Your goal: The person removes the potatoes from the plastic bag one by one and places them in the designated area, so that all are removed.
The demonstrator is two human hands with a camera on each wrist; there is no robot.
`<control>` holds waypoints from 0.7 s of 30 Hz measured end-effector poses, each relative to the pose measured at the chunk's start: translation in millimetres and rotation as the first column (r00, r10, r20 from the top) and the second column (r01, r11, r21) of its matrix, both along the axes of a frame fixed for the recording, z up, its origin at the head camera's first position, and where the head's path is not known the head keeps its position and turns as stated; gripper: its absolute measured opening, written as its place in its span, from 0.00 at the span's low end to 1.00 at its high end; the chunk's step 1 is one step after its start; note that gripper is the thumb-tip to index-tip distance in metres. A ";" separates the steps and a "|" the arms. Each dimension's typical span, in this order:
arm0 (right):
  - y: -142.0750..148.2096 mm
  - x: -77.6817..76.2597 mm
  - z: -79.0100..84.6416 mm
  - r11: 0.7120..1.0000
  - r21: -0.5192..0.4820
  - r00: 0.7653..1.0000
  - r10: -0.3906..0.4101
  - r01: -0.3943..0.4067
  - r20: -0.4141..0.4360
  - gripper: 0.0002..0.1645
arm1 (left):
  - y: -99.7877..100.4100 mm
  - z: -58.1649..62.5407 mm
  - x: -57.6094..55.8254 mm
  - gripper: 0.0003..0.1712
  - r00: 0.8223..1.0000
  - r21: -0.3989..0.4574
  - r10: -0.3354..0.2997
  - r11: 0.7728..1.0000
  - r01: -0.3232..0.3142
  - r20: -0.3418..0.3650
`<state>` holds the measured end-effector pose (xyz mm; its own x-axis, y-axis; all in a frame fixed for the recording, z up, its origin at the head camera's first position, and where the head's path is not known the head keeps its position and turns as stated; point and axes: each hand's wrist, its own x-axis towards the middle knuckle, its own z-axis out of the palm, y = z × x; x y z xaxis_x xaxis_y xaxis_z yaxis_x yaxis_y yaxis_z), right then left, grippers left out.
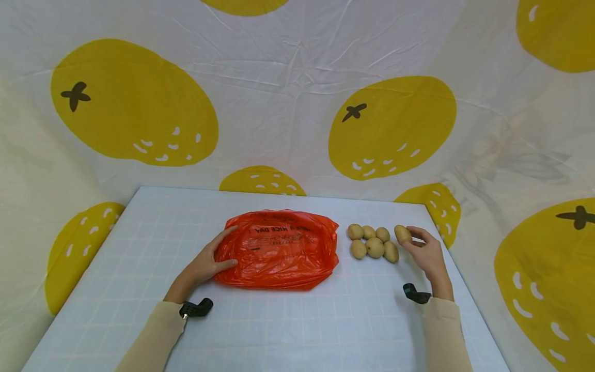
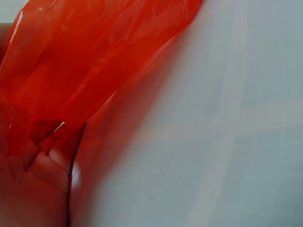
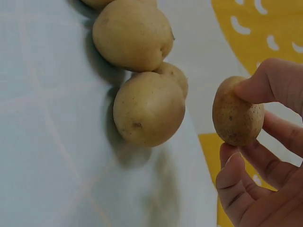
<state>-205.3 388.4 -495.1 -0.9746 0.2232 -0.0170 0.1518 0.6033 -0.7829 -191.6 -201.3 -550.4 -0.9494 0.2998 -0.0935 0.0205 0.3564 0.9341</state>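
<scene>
A red plastic bag (image 1: 279,253) with mirrored dark lettering lies crumpled at the middle of the table. My left hand (image 1: 211,261) holds its left side, thumb near the front and fingers further back. In the left wrist view the bag's red film (image 2: 94,61) covers part of the palm (image 2: 33,189), and most of the fingers are hidden. Between the thumb and fingers of my right hand (image 1: 426,253) is a potato (image 3: 236,113), lifted off the table. Several other potatoes (image 1: 374,247) sit close together in two rows, between the bag and my right hand.
A pale checked cloth covers the table (image 1: 288,330). Behind it and at both sides hangs a white curtain (image 1: 279,129) with large yellow fruit prints. The table's right edge (image 1: 469,289) runs close beside my right forearm. Both wrists wear black camera bands (image 1: 197,308).
</scene>
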 end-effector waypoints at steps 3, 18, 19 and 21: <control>2.9 0.7 -0.8 1.000 0.000 1.000 -0.009 0.009 0.005 0.36 | 0.2 0.2 0.3 0.53 1.000 -0.003 0.001 1.000 -0.001 0.001; 10.0 -0.5 -13.5 0.999 -0.034 0.997 -0.001 0.004 0.076 0.38 | 0.7 1.3 1.0 0.54 1.000 -0.017 0.013 1.000 -0.013 0.012; 9.7 -0.4 -13.8 0.999 -0.035 0.997 0.002 0.001 0.078 0.38 | 0.7 1.4 0.9 0.54 1.000 -0.014 0.011 1.000 -0.011 0.011; 9.3 -0.4 -14.7 0.999 -0.038 0.997 0.004 -0.001 0.081 0.37 | 0.6 1.3 0.6 0.53 1.000 -0.009 0.007 1.000 -0.007 0.008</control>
